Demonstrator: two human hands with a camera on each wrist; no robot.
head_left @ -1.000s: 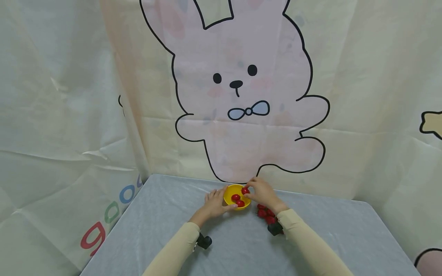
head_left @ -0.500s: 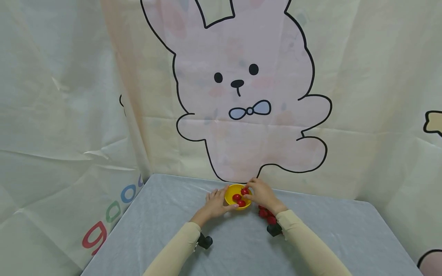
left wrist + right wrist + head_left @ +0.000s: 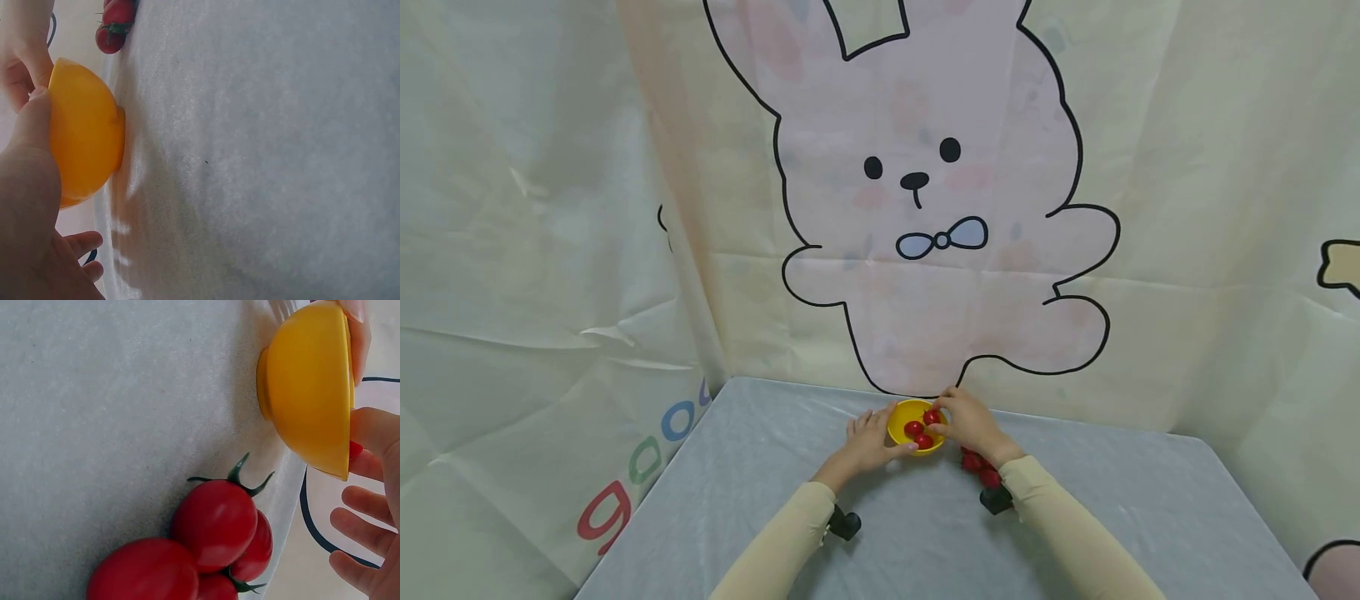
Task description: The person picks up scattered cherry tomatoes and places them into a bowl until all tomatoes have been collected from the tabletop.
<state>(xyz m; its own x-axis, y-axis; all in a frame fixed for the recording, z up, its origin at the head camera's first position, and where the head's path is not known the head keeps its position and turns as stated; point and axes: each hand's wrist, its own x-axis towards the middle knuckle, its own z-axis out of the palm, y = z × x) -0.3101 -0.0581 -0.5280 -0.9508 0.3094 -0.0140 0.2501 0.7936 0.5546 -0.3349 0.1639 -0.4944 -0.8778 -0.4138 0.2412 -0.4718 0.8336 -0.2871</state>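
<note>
A yellow bowl (image 3: pixel 906 412) stands on the table near its back edge. Two red cherry tomatoes (image 3: pixel 913 428) lie inside it. My left hand (image 3: pixel 867 442) holds the bowl from the left, thumb over the near rim and index finger at the far left rim. At the bowl's right rim, my right hand (image 3: pixel 972 422) pinches another cherry tomato (image 3: pixel 932 416) between thumb and index finger, just inside the bowl. In the right wrist view only a red sliver of that tomato shows; its other fingers spread loosely outside the bowl.
Several cherry tomatoes (image 3: pixel 215 522) with green stems lie clustered on the table, right of the bowl and partly under my right forearm. A pale grey-blue cloth (image 3: pixel 910 533) covers the table. Behind it hangs a curtain (image 3: pixel 925 317) printed with a rabbit.
The right hand's tomato has come slightly lower and further into the bowl. The left hand keeps its place on the bowl. The head view has shifted a little.
</note>
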